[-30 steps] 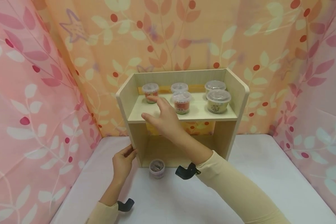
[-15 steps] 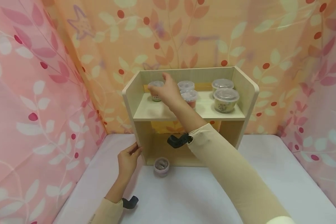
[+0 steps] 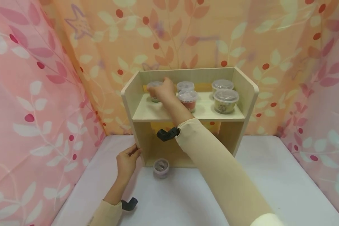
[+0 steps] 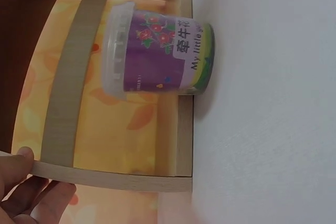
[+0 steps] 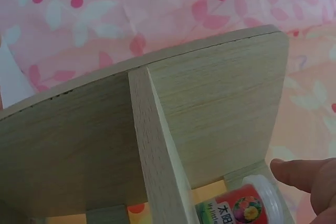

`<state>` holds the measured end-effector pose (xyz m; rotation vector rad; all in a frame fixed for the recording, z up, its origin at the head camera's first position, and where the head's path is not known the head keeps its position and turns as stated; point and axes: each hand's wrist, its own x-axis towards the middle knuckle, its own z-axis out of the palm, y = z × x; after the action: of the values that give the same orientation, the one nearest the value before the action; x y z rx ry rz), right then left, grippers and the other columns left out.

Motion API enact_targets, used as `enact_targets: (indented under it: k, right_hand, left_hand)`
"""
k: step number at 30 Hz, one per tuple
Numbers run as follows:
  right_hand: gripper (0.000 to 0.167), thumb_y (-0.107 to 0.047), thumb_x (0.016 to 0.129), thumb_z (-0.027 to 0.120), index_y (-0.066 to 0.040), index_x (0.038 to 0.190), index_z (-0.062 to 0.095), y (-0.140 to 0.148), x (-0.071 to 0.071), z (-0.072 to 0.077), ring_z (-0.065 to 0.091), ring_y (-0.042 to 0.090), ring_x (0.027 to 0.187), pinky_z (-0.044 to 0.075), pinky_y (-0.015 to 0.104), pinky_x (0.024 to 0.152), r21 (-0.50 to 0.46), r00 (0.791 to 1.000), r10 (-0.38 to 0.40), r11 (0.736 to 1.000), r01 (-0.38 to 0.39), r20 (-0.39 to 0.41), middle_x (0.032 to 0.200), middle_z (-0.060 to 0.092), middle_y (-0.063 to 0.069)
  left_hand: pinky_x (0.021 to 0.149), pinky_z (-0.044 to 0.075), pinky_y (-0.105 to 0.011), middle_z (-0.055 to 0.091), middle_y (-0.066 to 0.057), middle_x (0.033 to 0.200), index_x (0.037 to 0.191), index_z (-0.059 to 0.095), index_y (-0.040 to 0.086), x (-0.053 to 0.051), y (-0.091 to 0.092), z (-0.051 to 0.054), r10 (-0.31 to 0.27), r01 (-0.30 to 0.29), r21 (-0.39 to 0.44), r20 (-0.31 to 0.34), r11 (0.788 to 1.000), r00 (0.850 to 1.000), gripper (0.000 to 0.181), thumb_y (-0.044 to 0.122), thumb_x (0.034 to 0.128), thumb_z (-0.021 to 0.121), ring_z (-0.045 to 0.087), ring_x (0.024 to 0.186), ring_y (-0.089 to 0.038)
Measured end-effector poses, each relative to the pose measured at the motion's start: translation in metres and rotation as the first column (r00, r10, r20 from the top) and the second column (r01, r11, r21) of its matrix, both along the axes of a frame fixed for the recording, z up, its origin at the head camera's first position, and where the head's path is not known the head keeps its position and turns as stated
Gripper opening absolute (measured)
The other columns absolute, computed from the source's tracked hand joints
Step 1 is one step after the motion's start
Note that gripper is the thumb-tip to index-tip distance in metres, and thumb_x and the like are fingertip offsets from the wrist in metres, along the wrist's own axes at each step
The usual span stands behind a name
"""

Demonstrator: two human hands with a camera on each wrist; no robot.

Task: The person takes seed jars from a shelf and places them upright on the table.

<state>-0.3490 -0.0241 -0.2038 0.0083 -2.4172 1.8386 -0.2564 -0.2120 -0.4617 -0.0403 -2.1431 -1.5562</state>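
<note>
1. I have the left hand at the left side panel of the wooden shelf, low on its front edge, thumb and fingers pinching that edge.
2. My right hand is over the left part of the shelf's upper board, digits spread wide about a red-labelled tub. One digit sits clear of its lid; whether the others touch, I cannot tell.
3. That tub stands upright toward the back left of the shelf's upper board.
4. I see a purple-labelled tub upright on the white tabletop, just in front of the shelf's lower left.
5. Mid-shelf, on the upper board, a front tub stands before a back tub; two wider tubs stand toward the shelf's right end.
6. Behind the shelf hangs a leaf-patterned curtain.
</note>
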Motion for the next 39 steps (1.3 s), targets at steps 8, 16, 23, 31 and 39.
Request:
enact_targets:
  k: [8, 16, 23, 31, 39]
  right_hand:
    - [0.089, -0.026, 0.083, 0.085, -0.006, 0.156, 0.038, -0.007, -0.002, -0.006, 0.049, 0.027, 0.136, 0.043, 0.036, 0.116, 0.060, 0.999, -0.027, 0.998, 0.030, -0.040, 0.151, 0.051, 0.013]
    - [0.084, -0.033, 0.085, 0.085, -0.009, 0.154, 0.043, -0.008, -0.008, -0.016, 0.052, 0.024, 0.135, 0.045, 0.036, 0.114, 0.065, 0.998, 0.002, 0.998, 0.003, -0.066, 0.149, 0.054, 0.010]
    - [0.080, -0.031, 0.085, 0.085, -0.007, 0.152, 0.047, -0.006, -0.006, -0.020, 0.054, 0.023, 0.133, 0.046, 0.035, 0.114, 0.052, 0.994, 0.005, 0.999, 0.001, -0.109, 0.147, 0.056, 0.010]
    - [0.082, -0.031, 0.086, 0.085, -0.004, 0.152, 0.046, 0.002, 0.024, -0.018, 0.054, 0.021, 0.134, 0.047, 0.033, 0.113, 0.015, 0.974, 0.086, 0.996, -0.085, -0.209, 0.150, 0.055, 0.010]
    - [0.078, -0.029, 0.084, 0.087, -0.007, 0.149, 0.051, 0.013, 0.073, -0.027, 0.060, 0.015, 0.124, 0.053, 0.029, 0.104, -0.021, 0.953, 0.149, 0.987, -0.160, -0.264, 0.143, 0.061, 0.006]
  left_hand:
    - [0.075, 0.059, -0.016, 0.076, -0.019, 0.110, 0.120, 0.074, -0.001, 0.001, -0.002, 0.001, -0.028, 0.028, 0.025, -0.004, 0.999, 1.000, 0.033, 0.005, 0.0887, 0.080, 0.074, 0.100, -0.029]
    - [0.075, 0.060, -0.017, 0.076, -0.018, 0.110, 0.119, 0.074, -0.001, -0.001, -0.003, -0.003, -0.019, 0.019, 0.036, -0.005, 0.999, 1.000, 0.033, 0.003, 0.0878, 0.080, 0.074, 0.097, -0.019]
    - [0.077, 0.059, -0.017, 0.075, -0.018, 0.112, 0.122, 0.073, -0.001, -0.001, 0.001, -0.003, -0.032, 0.032, 0.027, 0.002, 0.999, 0.999, 0.034, 0.005, 0.0888, 0.080, 0.073, 0.103, -0.028]
    - [0.076, 0.059, -0.014, 0.076, -0.017, 0.110, 0.122, 0.073, 0.000, -0.002, 0.001, -0.002, -0.025, 0.025, -0.001, -0.023, 1.000, 0.999, 0.035, 0.007, 0.0892, 0.080, 0.074, 0.101, -0.027]
    - [0.076, 0.058, -0.013, 0.076, -0.017, 0.111, 0.123, 0.072, -0.001, 0.000, 0.001, -0.004, -0.022, 0.022, -0.005, 0.015, 1.000, 1.000, 0.034, 0.007, 0.0906, 0.079, 0.073, 0.101, -0.025]
